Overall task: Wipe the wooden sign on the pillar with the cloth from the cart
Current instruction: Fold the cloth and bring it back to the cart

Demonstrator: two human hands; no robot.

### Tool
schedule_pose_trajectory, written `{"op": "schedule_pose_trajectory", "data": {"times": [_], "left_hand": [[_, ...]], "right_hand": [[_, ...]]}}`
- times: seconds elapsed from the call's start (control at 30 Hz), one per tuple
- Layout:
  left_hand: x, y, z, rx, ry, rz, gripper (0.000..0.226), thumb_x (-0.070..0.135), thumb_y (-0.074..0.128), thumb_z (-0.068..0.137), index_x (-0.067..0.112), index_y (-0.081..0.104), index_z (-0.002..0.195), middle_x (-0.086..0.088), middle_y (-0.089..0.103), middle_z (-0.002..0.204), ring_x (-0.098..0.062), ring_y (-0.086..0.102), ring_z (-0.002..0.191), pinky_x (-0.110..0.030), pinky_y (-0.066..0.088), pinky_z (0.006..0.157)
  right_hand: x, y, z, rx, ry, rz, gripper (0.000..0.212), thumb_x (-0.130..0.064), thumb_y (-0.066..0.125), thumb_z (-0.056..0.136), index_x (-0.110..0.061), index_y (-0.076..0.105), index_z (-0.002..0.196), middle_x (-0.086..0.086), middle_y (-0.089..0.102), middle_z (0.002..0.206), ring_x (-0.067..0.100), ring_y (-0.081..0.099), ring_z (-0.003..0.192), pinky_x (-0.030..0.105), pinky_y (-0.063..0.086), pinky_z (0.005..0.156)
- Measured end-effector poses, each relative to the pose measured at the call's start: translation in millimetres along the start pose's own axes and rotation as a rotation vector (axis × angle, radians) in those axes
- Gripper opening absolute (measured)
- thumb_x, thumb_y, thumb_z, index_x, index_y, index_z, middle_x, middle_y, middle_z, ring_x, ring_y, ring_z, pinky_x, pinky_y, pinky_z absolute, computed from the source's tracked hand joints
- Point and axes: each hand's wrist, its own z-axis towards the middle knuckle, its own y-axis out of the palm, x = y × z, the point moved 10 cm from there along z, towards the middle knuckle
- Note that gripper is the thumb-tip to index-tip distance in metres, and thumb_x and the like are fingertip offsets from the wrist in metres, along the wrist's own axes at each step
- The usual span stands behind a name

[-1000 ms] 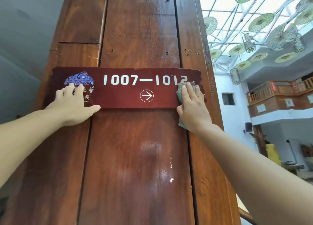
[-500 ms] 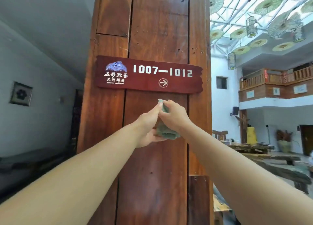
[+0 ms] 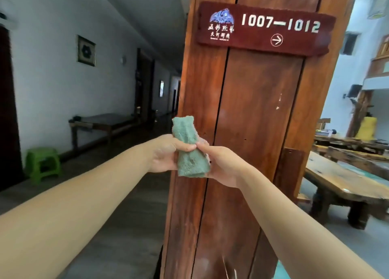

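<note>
A dark red wooden sign [image 3: 263,29] reading "1007—1012" with a white arrow hangs high on the brown wooden pillar [image 3: 248,131]. Well below the sign, in front of the pillar, a folded green cloth [image 3: 188,150] stands upright between my two hands. My left hand [image 3: 166,154] wraps it from the left, thumb across the front. From the right, my right hand [image 3: 221,165] grips the same cloth. Neither hand touches the sign or the pillar.
A corridor runs back on the left with a green plastic stool [image 3: 43,164], a dark wooden bench [image 3: 103,122] and a framed picture [image 3: 86,50] on the white wall. Long heavy wooden tables [image 3: 345,179] stand to the right of the pillar.
Both hands left the sign and dropped away from it, meeting on the cloth. The view pulled back and swung left, so the sign now sits higher and farther off.
</note>
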Motion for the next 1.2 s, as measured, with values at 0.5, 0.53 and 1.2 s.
{"op": "schedule_pose_trajectory", "data": {"times": [0.5,0.53,1.2], "left_hand": [[-264.7,-151.2,-116.7,0.511,-0.312,-0.32,0.041,0.011,0.072,0.089,0.011,0.063,0.13,-0.016,0.075,0.121,-0.03,0.073,0.112,-0.043,0.06,0.091],[-286.6,-159.8,-134.1,0.585,-0.307,-0.39,0.04,0.008,0.07,0.09,0.01,0.063,0.129,-0.016,0.075,0.121,-0.03,0.073,0.111,-0.043,0.059,0.093],[-461.0,-289.7,-550.8,1.401,-0.088,-1.058,0.047,0.024,0.074,0.081,0.011,0.066,0.125,-0.016,0.076,0.118,-0.03,0.076,0.103,-0.038,0.062,0.079]], "right_hand": [[246.7,132.6,64.0,-0.225,0.334,0.147,0.032,-0.016,0.055,0.099,-0.009,0.063,0.129,0.017,0.067,0.128,0.029,0.066,0.111,0.039,0.053,0.09],[267.9,149.1,65.5,-0.264,0.38,0.152,0.032,-0.015,0.056,0.098,-0.006,0.063,0.127,0.018,0.068,0.126,0.029,0.067,0.106,0.038,0.055,0.085],[463.6,596.7,11.8,-0.969,0.869,0.098,0.043,0.002,0.062,0.09,0.0,0.059,0.132,0.023,0.062,0.132,0.036,0.061,0.118,0.055,0.046,0.105]]}}
